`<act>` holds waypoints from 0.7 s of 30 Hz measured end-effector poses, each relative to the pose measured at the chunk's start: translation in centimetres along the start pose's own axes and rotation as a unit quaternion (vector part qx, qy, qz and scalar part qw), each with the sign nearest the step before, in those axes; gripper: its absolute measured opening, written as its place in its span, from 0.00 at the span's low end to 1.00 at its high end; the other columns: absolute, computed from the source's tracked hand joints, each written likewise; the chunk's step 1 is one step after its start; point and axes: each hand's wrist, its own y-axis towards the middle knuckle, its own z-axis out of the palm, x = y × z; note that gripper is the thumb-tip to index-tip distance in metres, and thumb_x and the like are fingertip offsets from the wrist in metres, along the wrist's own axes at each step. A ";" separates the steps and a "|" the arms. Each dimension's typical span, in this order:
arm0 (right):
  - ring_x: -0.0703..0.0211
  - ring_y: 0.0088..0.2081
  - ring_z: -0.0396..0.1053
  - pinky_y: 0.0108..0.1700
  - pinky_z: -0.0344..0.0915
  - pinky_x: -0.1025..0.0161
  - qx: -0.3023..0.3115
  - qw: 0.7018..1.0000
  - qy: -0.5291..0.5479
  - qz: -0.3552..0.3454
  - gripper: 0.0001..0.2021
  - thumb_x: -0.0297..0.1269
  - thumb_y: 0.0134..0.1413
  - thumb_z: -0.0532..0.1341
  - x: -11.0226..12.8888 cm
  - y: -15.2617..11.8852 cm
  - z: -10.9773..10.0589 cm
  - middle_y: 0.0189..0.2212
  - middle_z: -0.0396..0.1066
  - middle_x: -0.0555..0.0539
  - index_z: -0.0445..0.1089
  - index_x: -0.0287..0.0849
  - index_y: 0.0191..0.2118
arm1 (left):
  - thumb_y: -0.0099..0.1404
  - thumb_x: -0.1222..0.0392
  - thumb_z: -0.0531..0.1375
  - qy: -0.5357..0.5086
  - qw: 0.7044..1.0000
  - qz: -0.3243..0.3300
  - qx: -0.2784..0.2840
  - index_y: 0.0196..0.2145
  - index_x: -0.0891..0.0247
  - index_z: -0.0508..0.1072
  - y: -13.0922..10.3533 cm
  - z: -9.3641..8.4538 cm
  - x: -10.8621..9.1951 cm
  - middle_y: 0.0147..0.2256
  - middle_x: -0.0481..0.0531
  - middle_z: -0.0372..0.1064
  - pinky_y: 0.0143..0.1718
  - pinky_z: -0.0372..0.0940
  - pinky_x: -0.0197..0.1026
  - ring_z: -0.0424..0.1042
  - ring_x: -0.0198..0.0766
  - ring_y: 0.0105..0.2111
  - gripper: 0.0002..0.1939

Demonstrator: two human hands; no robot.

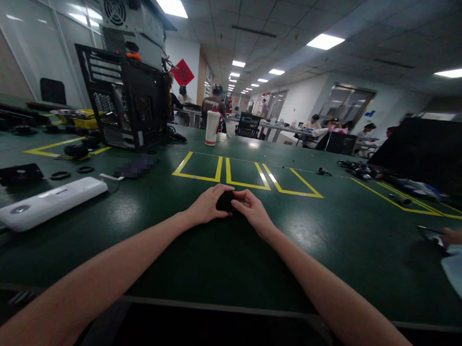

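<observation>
A small black round object [225, 202] is between my two hands, low over the green table [218, 261], just in front of the yellow taped outlines. My left hand [207, 205] curls round its left side, thumb at the bottom and fingers over the top. My right hand [252, 210] touches its right side with thumb and fingertips pinched together. What exactly the object is cannot be made out.
A white power strip [53, 202] lies at the left, with black rings near it. Behind stand an open black computer case [141, 105] and a white cup [212, 128]. Cables [360, 169] lie at the right, where another person's hand [460, 237] rests.
</observation>
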 end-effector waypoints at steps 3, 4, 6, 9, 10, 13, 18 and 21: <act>0.61 0.39 0.66 0.45 0.62 0.58 -0.011 1.000 -0.016 0.013 0.13 0.37 0.42 0.62 0.0 0.3 -0.1 0.38 0.67 0.47 0.64 0.42 0.37 | 0.48 0.60 0.64 -0.002 1.000 -0.002 -0.002 0.50 0.57 0.57 0.0 0.0 0.0 0.46 0.51 0.60 0.48 0.57 0.48 0.61 0.44 0.47 0.31; 0.60 0.39 0.66 0.46 0.62 0.57 -0.010 1.000 -0.019 0.020 0.14 0.37 0.42 0.62 0.0 0.3 -0.1 0.38 0.67 0.47 0.64 0.42 0.38 | 0.48 0.60 0.64 -0.002 1.000 -0.004 -0.002 0.50 0.57 0.57 0.0 0.0 -0.1 0.46 0.51 0.60 0.48 0.57 0.49 0.61 0.44 0.47 0.31; 0.60 0.40 0.67 0.46 0.62 0.56 0.002 0.999 -0.013 0.031 0.15 0.37 0.42 0.62 -0.1 0.3 -0.1 0.39 0.67 0.46 0.65 0.41 0.40 | 0.48 0.60 0.64 -0.001 1.000 -0.007 0.000 0.49 0.57 0.57 0.0 0.0 -0.1 0.46 0.51 0.60 0.48 0.58 0.49 0.62 0.44 0.46 0.31; 0.58 0.42 0.67 0.47 0.62 0.55 0.027 0.999 0.026 0.026 0.17 0.35 0.39 0.63 -0.2 0.1 -0.2 0.38 0.68 0.47 0.64 0.42 0.39 | 0.48 0.60 0.63 0.005 1.000 -0.006 0.003 0.49 0.57 0.57 -0.1 -0.1 -0.1 0.46 0.51 0.60 0.47 0.59 0.48 0.62 0.44 0.46 0.31; 0.58 0.43 0.67 0.47 0.63 0.55 0.032 0.999 0.038 0.021 0.17 0.34 0.38 0.64 -0.3 0.1 -0.2 0.38 0.68 0.48 0.63 0.43 0.39 | 0.48 0.60 0.63 0.007 1.000 -0.006 0.003 0.49 0.57 0.57 -0.1 0.0 -0.1 0.46 0.51 0.60 0.47 0.59 0.48 0.62 0.44 0.46 0.31; 0.58 0.43 0.67 0.46 0.64 0.57 0.035 0.998 0.047 0.008 0.18 0.33 0.37 0.64 -0.3 -0.1 -0.1 0.40 0.66 0.49 0.62 0.44 0.38 | 0.49 0.60 0.63 0.011 1.000 -0.006 0.001 0.49 0.57 0.56 0.0 0.0 0.0 0.46 0.51 0.60 0.47 0.59 0.48 0.62 0.45 0.46 0.31; 0.61 0.40 0.67 0.45 0.63 0.59 0.001 1.000 -0.002 -0.017 0.11 0.37 0.43 0.61 -0.3 0.2 0.0 0.37 0.67 0.49 0.64 0.42 0.35 | 0.49 0.59 0.63 0.009 1.000 0.000 0.003 0.50 0.57 0.56 0.0 -0.1 -0.1 0.46 0.52 0.59 0.47 0.59 0.48 0.62 0.44 0.46 0.31; 0.60 0.40 0.67 0.46 0.63 0.57 -0.015 1.000 -0.021 -0.010 0.12 0.37 0.43 0.61 -0.4 0.4 0.0 0.37 0.67 0.48 0.64 0.42 0.36 | 0.49 0.59 0.63 0.011 1.000 -0.002 0.003 0.50 0.57 0.56 0.0 -0.1 -0.2 0.46 0.51 0.60 0.47 0.59 0.49 0.62 0.44 0.46 0.31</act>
